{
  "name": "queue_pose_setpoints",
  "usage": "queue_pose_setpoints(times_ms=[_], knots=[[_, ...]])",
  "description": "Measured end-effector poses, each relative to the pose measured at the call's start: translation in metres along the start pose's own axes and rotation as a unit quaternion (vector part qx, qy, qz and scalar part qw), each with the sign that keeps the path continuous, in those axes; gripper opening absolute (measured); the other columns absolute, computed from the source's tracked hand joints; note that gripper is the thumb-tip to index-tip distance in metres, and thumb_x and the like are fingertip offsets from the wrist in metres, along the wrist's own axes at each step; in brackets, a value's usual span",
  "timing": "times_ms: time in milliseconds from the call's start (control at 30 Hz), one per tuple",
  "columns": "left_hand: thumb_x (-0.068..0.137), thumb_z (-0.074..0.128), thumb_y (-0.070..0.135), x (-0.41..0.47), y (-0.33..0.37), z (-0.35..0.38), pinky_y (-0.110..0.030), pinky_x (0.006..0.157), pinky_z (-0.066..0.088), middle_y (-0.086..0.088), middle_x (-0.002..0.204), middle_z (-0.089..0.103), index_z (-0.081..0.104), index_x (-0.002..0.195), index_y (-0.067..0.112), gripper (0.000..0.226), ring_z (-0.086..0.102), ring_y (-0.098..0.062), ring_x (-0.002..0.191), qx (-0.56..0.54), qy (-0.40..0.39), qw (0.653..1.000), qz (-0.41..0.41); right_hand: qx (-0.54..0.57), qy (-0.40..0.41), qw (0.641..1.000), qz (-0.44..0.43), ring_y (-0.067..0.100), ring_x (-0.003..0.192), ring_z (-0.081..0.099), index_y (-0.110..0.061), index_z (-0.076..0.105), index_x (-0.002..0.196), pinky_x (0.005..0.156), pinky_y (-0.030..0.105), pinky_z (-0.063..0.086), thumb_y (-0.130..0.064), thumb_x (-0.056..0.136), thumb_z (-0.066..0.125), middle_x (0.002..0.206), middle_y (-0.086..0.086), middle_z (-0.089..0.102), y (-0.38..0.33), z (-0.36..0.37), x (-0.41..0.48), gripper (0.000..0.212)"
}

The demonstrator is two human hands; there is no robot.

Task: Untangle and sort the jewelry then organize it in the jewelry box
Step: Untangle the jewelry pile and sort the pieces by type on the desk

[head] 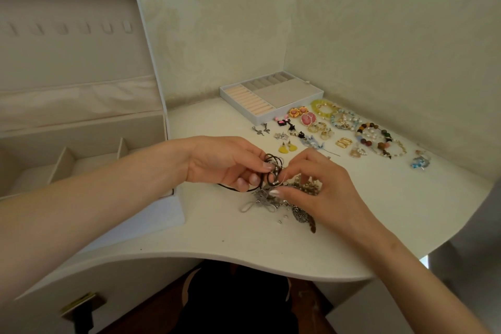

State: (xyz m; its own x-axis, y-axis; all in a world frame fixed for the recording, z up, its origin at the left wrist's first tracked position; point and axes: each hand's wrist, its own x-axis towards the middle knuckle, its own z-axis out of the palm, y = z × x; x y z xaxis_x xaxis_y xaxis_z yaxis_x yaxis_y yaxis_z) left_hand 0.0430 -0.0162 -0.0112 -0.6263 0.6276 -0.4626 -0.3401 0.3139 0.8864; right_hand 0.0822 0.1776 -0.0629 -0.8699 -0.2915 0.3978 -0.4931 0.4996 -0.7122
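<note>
A tangle of necklaces (273, 196), with silver chains, a dark cord and a feather-shaped pendant, lies on the white table at centre. My left hand (225, 163) grips a bunch of looped dark cord and chain lifted just above the pile. My right hand (322, 187) pinches a thin strand beside it, its other fingers resting on the pile. The open jewelry box (168, 206) stands at the left with its lid up and bare compartments. Sorted earrings (298, 127) and beaded bracelets (371, 134) lie in rows at the back right.
A removable white tray (271, 114) with ring rolls and small sections sits near the wall corner behind the sorted pieces. The table's curved front edge (244, 260) runs below my arms. Small loose bits (282, 219) lie by the pile.
</note>
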Motion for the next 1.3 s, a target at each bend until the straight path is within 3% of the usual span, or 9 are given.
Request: queue_pose_setpoints(times_ms=[167,367,500,600,933,1167,1300], knots=[[0.088,0.051,0.007,-0.001,0.002,0.001,-0.012,0.047,0.039,-0.001,0.074,0.062,0.057,0.085,0.004,0.007,0.049,-0.003,0.054,-0.021,-0.017,1.0,0.013,-0.002,-0.002,1.0,0.017,0.015,0.08,0.054,-0.037,0.066,0.069,0.072,0.032,0.043,-0.031,0.07,0.081,0.08,-0.011,0.058,-0.007,0.008,0.002,0.016],[0.077,0.06,0.01,0.0,0.002,-0.001,-0.012,0.047,0.038,-0.002,0.078,0.062,0.057,0.086,0.006,0.011,0.05,-0.003,0.053,-0.009,0.019,0.999,0.027,0.074,0.01,0.997,0.025,0.004,0.062,0.046,-0.03,0.058,0.063,0.062,0.012,0.036,-0.014,0.072,0.081,0.073,-0.008,0.054,-0.005,0.006,0.003,0.03],[0.085,0.06,0.006,0.001,0.001,-0.002,-0.012,0.047,0.038,0.002,0.069,0.064,0.061,0.083,0.011,0.005,0.05,-0.002,0.053,0.031,0.065,0.996,0.044,0.073,-0.003,0.996,0.053,0.002,0.062,0.045,-0.022,0.053,0.066,0.062,0.011,0.036,-0.026,0.073,0.069,0.067,-0.013,0.052,-0.004,0.003,0.001,0.018],[0.086,0.059,0.006,0.0,0.002,-0.001,-0.012,0.047,0.038,0.0,0.07,0.064,0.061,0.086,0.011,0.006,0.05,-0.003,0.052,0.031,0.074,0.996,0.043,0.071,-0.011,0.995,0.063,0.001,0.058,0.044,-0.024,0.052,0.066,0.058,0.012,0.036,-0.012,0.078,0.074,0.063,-0.012,0.052,-0.003,0.004,0.0,0.028],[0.087,0.058,0.005,-0.001,0.002,-0.003,-0.013,0.047,0.038,-0.003,0.074,0.066,0.063,0.093,0.01,0.009,0.049,-0.004,0.053,-0.003,0.102,0.993,0.052,0.08,-0.015,0.994,0.071,-0.001,0.063,0.051,-0.035,0.067,0.074,0.064,0.01,0.039,-0.005,0.082,0.07,0.073,-0.025,0.063,-0.002,-0.001,-0.003,0.031],[0.091,0.057,0.007,0.001,-0.003,-0.008,-0.016,0.054,0.041,0.0,0.079,0.072,0.064,0.097,0.009,0.009,0.056,-0.001,0.055,0.13,0.216,0.964,0.082,0.068,-0.014,0.997,0.047,0.003,0.072,0.054,-0.024,0.069,0.076,0.071,0.008,0.039,0.002,0.081,0.069,0.075,-0.009,0.063,-0.001,-0.009,-0.006,0.026],[0.092,0.056,0.005,0.0,-0.004,-0.01,-0.013,0.044,0.039,-0.001,0.076,0.07,0.064,0.094,0.007,0.009,0.057,-0.002,0.049,0.21,0.242,0.941,0.106,0.019,-0.033,0.999,0.021,0.01,0.075,0.054,-0.024,0.069,0.077,0.07,0.012,0.039,-0.004,0.081,0.07,0.074,-0.008,0.061,0.007,-0.008,-0.007,0.02]])
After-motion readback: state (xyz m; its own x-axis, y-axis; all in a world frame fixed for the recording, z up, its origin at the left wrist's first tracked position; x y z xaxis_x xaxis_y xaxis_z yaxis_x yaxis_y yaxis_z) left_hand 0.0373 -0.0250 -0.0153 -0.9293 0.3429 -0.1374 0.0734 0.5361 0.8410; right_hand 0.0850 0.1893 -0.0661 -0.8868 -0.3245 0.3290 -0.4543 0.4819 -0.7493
